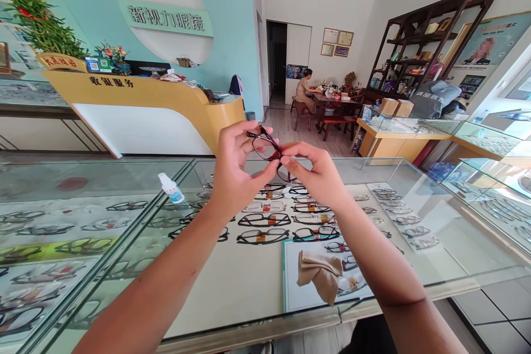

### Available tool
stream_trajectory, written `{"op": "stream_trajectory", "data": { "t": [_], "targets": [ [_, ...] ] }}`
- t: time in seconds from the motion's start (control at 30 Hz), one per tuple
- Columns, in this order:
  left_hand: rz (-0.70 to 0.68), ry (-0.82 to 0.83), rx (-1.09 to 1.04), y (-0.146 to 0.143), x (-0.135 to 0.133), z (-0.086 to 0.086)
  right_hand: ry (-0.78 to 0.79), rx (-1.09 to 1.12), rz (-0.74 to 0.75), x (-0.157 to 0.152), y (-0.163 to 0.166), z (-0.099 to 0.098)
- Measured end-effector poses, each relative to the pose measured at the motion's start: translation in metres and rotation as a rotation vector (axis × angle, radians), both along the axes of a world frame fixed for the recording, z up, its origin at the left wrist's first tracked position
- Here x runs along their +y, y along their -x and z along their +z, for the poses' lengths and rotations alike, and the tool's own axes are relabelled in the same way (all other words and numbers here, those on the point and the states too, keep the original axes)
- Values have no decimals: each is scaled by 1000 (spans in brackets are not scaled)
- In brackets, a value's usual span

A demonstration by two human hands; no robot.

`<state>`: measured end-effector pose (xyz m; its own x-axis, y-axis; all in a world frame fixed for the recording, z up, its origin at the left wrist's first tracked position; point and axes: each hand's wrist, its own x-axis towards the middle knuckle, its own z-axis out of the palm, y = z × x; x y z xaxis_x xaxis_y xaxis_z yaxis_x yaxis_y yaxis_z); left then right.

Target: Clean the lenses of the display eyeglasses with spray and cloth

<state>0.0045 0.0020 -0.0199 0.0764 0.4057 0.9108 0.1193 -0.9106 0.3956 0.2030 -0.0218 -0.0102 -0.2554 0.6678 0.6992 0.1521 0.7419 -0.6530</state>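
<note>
A dark-framed pair of eyeglasses (265, 147) is held up above the glass display case (232, 298), tilted, with one lens higher than the other. My left hand (237, 163) is closed on the frame from the left, near the upper lens and a temple arm. From the right, my right hand (312, 170) pinches the glasses by the bridge and lower lens, partly covering them. Beneath my right forearm, a crumpled tan cleaning cloth (319, 274) lies on a white, teal-edged mat (291, 287). To the left of my hands stands a small white spray bottle (171, 188) on the glass.
Rows of eyeglasses (264, 220) lie inside the case under my hands. More display cases stand at left and right. A yellow-and-white counter (153, 116) is behind. Farther back, a person (306, 91) sits at a wooden table; another person in a grey top (435, 98) bends at the right.
</note>
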Motion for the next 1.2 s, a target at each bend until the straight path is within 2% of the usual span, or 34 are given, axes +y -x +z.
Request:
{"op": "stream_trajectory", "data": {
  "t": [0.13,0.33,0.4,0.57,0.7,0.83,1.03,1.13,1.2],
  "targets": [
    [-32,62,8,1,0,-2,64,48,54,5,1,-2],
    [286,-44,-26,3,-10,2,38,98,-151,9,0,-6],
    [342,-50,0,2,-16,5,13,96,-208,10,0,-7],
    [266,214,198,-6,-29,4,-124,82,-308,8,7,-10],
    [194,383,138,-9,-27,0,-261,33,-387,6,14,-14],
    [179,450,58,-5,-19,1,-324,-53,-390,3,18,-17],
    [193,521,-23,9,-4,7,-278,-143,-284,-12,12,-3],
    [236,546,42,15,6,6,-216,-120,-350,-9,-4,1],
    [305,524,130,18,15,2,-131,-85,-391,-1,-21,-8]
  ]
}}
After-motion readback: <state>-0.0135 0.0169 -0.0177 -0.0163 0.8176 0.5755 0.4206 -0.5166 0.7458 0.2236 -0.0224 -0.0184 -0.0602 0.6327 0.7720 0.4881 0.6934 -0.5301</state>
